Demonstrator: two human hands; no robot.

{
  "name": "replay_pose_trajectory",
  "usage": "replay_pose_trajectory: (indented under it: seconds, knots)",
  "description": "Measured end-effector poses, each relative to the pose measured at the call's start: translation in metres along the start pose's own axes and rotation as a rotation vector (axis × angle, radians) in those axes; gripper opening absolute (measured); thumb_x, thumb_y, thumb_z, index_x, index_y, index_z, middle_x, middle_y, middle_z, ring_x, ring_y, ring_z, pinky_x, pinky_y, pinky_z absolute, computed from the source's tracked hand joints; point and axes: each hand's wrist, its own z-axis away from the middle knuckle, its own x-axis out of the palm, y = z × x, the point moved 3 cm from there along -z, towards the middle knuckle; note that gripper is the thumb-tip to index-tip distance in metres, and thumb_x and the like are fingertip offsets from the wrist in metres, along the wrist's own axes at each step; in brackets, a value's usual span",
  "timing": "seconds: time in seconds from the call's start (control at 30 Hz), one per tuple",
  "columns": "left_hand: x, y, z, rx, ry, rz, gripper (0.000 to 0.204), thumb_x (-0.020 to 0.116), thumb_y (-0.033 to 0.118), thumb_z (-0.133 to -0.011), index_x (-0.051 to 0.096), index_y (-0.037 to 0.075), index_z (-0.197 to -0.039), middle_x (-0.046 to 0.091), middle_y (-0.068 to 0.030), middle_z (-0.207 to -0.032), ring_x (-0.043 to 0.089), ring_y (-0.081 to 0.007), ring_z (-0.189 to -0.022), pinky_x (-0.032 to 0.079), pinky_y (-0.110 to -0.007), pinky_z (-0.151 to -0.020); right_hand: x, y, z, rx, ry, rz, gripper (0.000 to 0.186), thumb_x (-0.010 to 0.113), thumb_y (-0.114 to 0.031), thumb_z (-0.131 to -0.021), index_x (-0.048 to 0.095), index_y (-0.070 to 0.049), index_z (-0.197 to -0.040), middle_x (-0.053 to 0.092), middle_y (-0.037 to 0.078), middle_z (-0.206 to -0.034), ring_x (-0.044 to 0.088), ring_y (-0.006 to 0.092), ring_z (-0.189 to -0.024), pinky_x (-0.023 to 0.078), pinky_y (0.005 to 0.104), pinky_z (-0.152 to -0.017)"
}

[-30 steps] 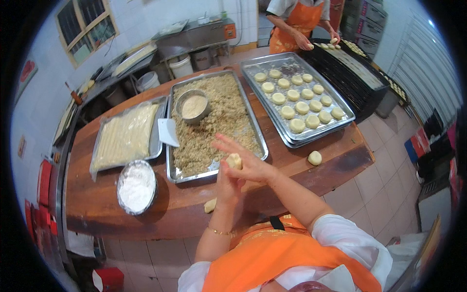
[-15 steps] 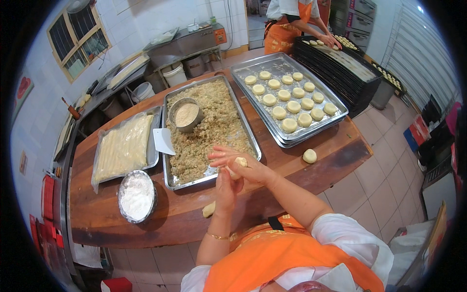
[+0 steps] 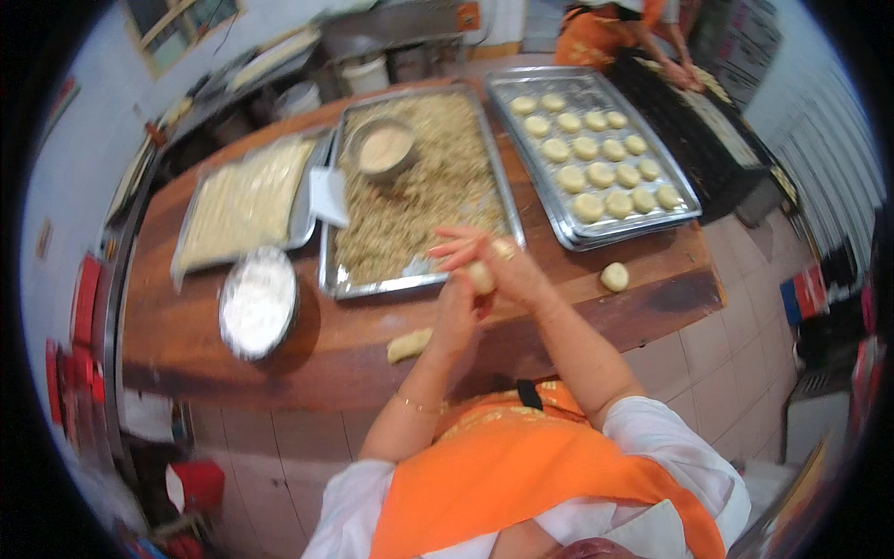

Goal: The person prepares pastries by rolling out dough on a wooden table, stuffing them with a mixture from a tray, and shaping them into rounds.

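A pale dough ball sits between my two hands above the wooden table. My left hand cups it from below and the left. My right hand presses on it from above, fingers spread toward the tray of crumbly filling. A small metal bowl of pale paste stands in that tray. Another dough piece lies on the table near my left wrist, and a shaped ball lies to the right.
A tray with several shaped dough rounds stands at the right, a tray of pale dough sheet at the left, and a bowl of flour in front of it. Another person in an orange apron works at a dark tray behind.
My hands stay together on the dough ball, and the fingers have shifted around it. The view has moved in closer to the table.
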Motion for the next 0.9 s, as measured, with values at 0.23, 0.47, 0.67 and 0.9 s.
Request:
replay_pose_trajectory:
  seconds: [0.23, 0.47, 0.67, 0.9]
  knots:
    - [0.017, 0.017, 0.015, -0.023, 0.031, 0.037, 0.055, 0.037, 0.056, -0.106, 0.048, 0.007, -0.128, 0.053, 0.0021, -0.089, 0.047, -0.0042, -0.067, 0.033, -0.022, -0.052, 0.013, -0.002, 0.004, -0.11, 0.207, -0.033, 0.068, 0.036, -0.055, -0.106, 0.076, -0.001, -0.096, 0.069, 0.021, -0.123, 0.045, 0.0354, -0.14, 0.026, 0.0505, -0.121]
    - [0.017, 0.014, 0.01, 0.093, 0.106, 0.134, 0.046, 0.049, 0.047, -0.105, 0.044, 0.009, -0.13, 0.052, 0.0031, -0.089, 0.042, -0.0041, -0.062, 0.031, -0.02, -0.052, -0.003, 0.011, 0.004, -0.015, -0.035, -0.01, 0.067, 0.036, -0.055, -0.106, 0.072, 0.001, -0.113, 0.064, 0.022, -0.131, 0.039, 0.0358, -0.145, 0.027, 0.0499, -0.12]
    - [0.008, 0.021, 0.02, -0.057, 0.002, 0.149, 0.055, 0.049, 0.049, -0.103, 0.043, 0.005, -0.135, 0.054, 0.0024, -0.09, 0.043, -0.0048, -0.064, 0.034, -0.022, -0.054, 0.026, -0.009, -0.001, -0.066, 0.19, -0.011, 0.068, 0.035, -0.053, -0.107, 0.075, 0.002, -0.099, 0.067, 0.023, -0.126, 0.042, 0.0373, -0.142, 0.029, 0.0519, -0.119]
    - [0.034, 0.024, 0.008, 0.401, 0.36, -0.016, 0.053, 0.051, 0.054, -0.101, 0.052, 0.006, -0.123, 0.052, 0.0027, -0.083, 0.043, -0.0044, -0.064, 0.033, -0.021, -0.053, 0.002, 0.015, 0.005, -0.006, -0.026, -0.008, 0.067, 0.031, -0.053, -0.108, 0.073, 0.0, -0.113, 0.061, 0.021, -0.137, 0.035, 0.0344, -0.147, 0.024, 0.0491, -0.121]
